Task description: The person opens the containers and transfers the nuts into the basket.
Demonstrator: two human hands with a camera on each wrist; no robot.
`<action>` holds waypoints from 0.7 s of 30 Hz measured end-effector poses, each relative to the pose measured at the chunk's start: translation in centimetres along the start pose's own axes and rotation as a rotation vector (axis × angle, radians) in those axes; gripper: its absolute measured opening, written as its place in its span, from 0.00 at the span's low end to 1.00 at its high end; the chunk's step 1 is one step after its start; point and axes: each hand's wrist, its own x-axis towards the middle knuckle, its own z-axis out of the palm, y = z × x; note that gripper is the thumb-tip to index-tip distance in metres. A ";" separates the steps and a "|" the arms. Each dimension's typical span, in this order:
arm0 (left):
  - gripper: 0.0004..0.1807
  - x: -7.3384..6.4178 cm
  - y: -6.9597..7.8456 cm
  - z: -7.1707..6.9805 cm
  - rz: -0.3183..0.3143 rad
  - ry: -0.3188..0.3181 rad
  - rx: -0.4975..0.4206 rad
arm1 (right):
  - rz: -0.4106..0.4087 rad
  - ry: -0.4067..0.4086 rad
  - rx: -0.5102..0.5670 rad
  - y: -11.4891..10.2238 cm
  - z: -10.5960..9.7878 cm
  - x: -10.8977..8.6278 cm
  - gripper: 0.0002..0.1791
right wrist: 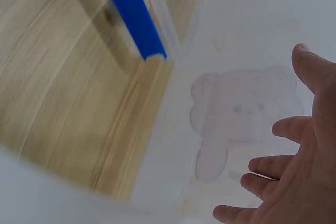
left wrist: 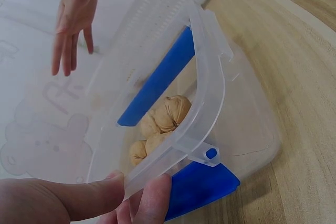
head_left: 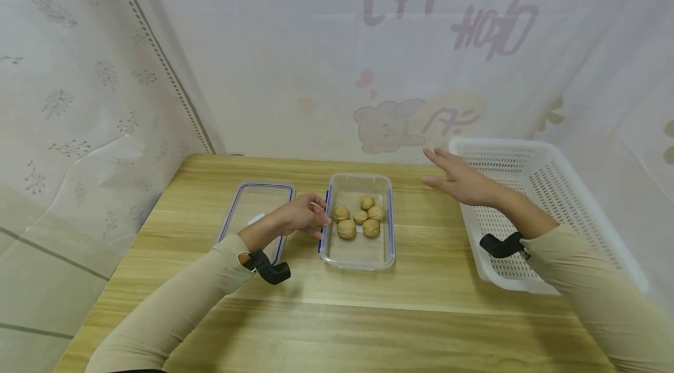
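Note:
A clear plastic food box (head_left: 358, 251) with blue side clips stands on the table, several walnuts (head_left: 346, 229) lying on its bottom. My left hand (head_left: 304, 215) is at the box's left side; in the left wrist view its thumb (left wrist: 100, 195) and fingers pinch the rim just beside a blue clip (left wrist: 202, 190). My right hand (head_left: 466, 180) is raised near the left rim of a white perforated basket (head_left: 476, 244). Its fingers are extended and spread, with nothing in them, as the right wrist view also shows.
A clear lid (head_left: 237, 209) with a blue seal lies flat left of the box, partly hidden by my left hand and wrist. The wooden table (head_left: 358, 326) ends at a pale printed curtain (head_left: 295, 69) behind. The basket stands at the table's right side.

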 end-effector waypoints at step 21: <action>0.24 0.0 0.0 0.1 0.001 0.005 0.003 | -0.124 -0.063 0.028 -5.3 4.4 3.6 0.41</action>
